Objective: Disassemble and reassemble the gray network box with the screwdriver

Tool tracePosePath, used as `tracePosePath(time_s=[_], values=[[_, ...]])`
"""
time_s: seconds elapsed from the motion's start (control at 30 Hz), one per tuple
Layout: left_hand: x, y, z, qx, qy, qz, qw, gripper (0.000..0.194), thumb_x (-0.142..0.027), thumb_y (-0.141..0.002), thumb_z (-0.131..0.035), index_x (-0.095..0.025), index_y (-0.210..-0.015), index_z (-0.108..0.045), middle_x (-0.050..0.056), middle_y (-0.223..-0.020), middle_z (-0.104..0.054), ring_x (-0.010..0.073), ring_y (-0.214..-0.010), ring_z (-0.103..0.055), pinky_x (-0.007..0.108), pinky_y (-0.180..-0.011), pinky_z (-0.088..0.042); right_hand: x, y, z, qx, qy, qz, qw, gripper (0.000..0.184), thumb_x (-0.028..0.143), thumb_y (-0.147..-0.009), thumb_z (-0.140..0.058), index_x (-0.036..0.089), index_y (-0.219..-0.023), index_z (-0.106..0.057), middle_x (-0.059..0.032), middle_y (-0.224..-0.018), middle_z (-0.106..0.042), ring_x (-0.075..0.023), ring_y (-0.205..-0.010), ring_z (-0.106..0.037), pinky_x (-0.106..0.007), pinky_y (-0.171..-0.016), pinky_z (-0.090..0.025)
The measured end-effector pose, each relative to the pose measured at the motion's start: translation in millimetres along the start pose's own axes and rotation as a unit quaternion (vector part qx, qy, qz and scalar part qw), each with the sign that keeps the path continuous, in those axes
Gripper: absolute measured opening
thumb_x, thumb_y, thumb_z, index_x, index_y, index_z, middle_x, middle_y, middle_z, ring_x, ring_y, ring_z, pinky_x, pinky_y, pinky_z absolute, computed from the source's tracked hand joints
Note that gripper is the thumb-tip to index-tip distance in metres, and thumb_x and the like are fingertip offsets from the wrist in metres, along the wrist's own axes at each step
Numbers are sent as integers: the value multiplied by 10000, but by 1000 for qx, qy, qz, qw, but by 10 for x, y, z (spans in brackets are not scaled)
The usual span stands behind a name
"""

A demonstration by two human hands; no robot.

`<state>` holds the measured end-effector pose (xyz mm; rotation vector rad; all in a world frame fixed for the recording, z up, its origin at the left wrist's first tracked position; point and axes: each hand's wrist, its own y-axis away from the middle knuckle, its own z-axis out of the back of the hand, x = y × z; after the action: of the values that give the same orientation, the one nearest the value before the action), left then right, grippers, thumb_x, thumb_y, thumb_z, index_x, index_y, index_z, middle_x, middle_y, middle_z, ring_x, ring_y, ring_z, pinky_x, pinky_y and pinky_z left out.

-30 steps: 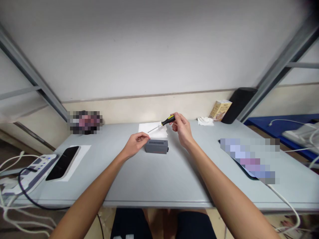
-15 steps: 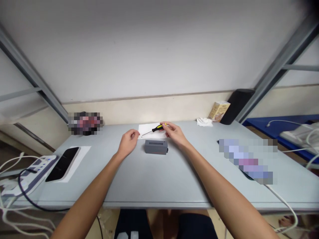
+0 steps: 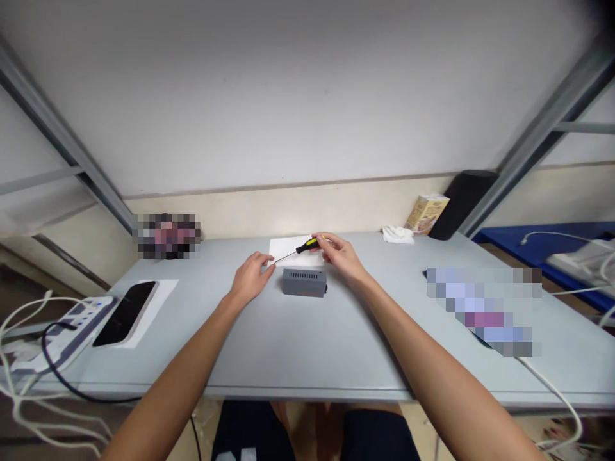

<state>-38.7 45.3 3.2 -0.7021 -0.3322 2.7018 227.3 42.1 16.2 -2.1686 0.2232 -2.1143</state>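
Right hand (image 3: 342, 257) pinching screwdriver (image 3: 307, 245) by handle. Left hand (image 3: 250, 276) near its tip, pinch unclear. Grey box (image 3: 303, 283) just right of left hand. Unsteady wrist could jab fingertips.

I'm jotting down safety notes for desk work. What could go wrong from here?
The black-and-yellow-handled screwdriver points its thin tip at the left hand from very close, so a slip might jab a finger. The right hand grips near the rear of the handle, so the tip could wobble. The dark grey, oblong, slotted box stands near the left hand, and a sideways move might knock it.
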Motion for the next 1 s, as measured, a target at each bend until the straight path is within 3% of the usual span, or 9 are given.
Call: tracePosePath(time_s=[0.2,0.5,1.0], values=[[-14,-5,21,-2,28,-8,1000,179,-310,-989,-597,-244,-991,-763,47,-984,-694,222,-898,-658,325,-794,-499,53,23,-14,2,-11,-1,1000,576,709,-801,-719,221,-1104,-766,-41,-792,-760,-117,-559,-418,-286,-567,-357],[-58,-10,51,-29,73,-12,997,182,-331,-981,-601,-244,-972,-760,33,-957,-704,196,-820,-633,311,-763,-476,73,-1,29,-28,-33,7,999,557,684,-796,-733,207,-1081,-755,-46,-788,-761,-106,-536,-406,-282,-539,-347],[-82,-3,43,-41,53,-25,997,190,-331,-1000,-593,-252,-1020,-765,16,-939,-708,175,-783,-615,289,-750,-454,157,27,-9,-35,-42,3,999,531,658,-806,-722,196,-1064,-760,-32,-753,-742,-104,-533,-381,-279,-527,-319]])
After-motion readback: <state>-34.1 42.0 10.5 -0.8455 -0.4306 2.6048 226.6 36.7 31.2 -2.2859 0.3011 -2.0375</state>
